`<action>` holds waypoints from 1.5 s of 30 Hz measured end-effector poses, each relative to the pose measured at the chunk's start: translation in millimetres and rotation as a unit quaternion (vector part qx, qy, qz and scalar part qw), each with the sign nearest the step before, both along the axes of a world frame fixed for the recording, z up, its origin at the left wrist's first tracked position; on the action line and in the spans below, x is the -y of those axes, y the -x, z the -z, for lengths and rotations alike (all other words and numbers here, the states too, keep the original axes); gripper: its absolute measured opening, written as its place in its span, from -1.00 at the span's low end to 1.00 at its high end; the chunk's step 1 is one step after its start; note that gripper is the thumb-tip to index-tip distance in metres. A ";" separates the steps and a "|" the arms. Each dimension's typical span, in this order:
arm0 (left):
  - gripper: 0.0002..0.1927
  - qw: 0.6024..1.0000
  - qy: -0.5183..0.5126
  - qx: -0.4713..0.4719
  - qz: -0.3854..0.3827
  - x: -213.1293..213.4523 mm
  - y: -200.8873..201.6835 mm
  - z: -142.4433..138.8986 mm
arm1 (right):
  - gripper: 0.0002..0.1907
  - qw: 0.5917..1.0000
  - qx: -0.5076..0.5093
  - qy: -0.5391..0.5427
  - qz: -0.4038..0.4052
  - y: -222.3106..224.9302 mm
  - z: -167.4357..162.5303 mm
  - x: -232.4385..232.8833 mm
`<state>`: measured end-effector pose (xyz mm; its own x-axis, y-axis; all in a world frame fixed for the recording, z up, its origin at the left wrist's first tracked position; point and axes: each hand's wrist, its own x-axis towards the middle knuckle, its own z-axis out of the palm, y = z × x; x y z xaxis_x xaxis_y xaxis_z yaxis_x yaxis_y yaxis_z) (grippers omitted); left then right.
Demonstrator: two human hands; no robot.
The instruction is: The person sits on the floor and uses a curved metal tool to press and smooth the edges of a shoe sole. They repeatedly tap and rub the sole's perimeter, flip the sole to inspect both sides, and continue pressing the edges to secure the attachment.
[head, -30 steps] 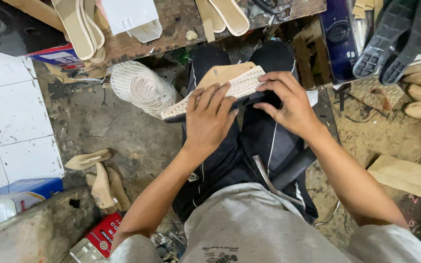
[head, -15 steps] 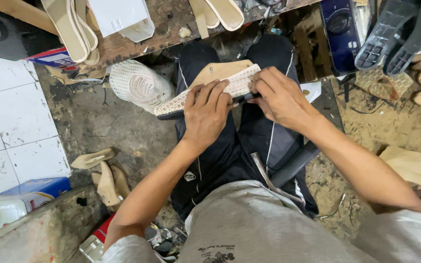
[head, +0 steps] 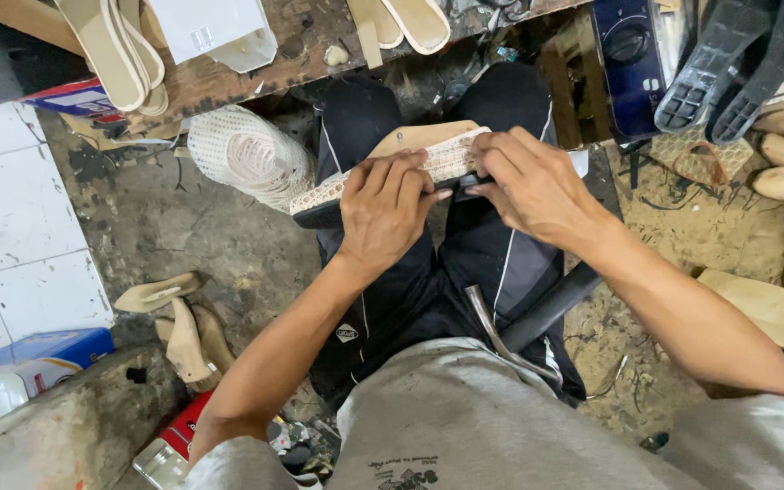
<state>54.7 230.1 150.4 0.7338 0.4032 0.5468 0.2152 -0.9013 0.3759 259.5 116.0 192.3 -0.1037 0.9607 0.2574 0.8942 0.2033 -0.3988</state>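
Woven cream strip [head: 383,177], a lattice-patterned band, lies along the edge of a tan sole [head: 415,138] resting across the person's knees, and both hands press it there; to do this well, I judge, the pressure should travel evenly along the band so it seats flat against the sole's side with no lift or wrinkle, the sole kept steady on the lap while the fingers work.

Left hand [head: 383,213] is bent over the near side of the strip, fingers half curled and spread, thumb tip reaching right toward the other hand; it presses down rather than wraps, and what lies under the palm is hidden. Right hand [head: 528,181] sits just right of it, fingers curled over the strip's right end, thumb tucked toward the left thumb, the two nearly touching; it pinches the band against the sole.

Outward: a roll of white mesh [head: 247,154] stands on the floor to the left, near the left knee; pale insoles [head: 111,50] lie on the far wooden bench [head: 229,86]; black treaded outsoles [head: 737,63] lie far right; tan shoe lasts [head: 179,322] lie on the floor at near left.
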 end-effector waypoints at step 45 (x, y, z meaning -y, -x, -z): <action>-0.75 0.994 0.085 0.066 -0.029 7.4 -1.2 -14.7 | -0.75 0.941 -0.282 -0.144 0.123 28.0 34.4 -7.2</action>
